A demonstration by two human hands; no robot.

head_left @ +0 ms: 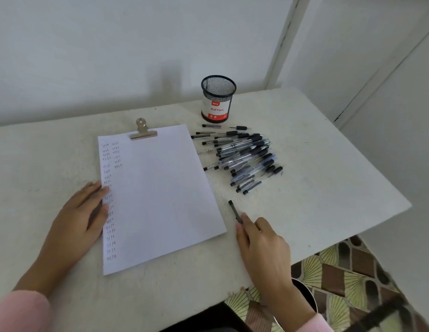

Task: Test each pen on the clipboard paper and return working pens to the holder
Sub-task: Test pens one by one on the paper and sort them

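- My left hand [81, 212] lies flat, fingers straight, fingertips pressing the paper's left edge.
- Paper [160, 192] sits under the clip [143, 130]; there are columns of test scribbles down the left side only, the rest is blank.
- Mesh holder [218, 99] stands upright at the back of the bench [328, 168]; no pens stick out of it.
- Single pen [234, 210] is just beside the paper's right edge, pointing away from me.
- Pen pile [244, 156] lies loose between holder and pen.
- My right hand [261, 243] pinches the pen's near end with thumb and forefinger.
- Step, as I judge it: picking up a pen to test.
- Next: turn the tip down, move onto blank paper, scribble, and keep the left hand pressing.
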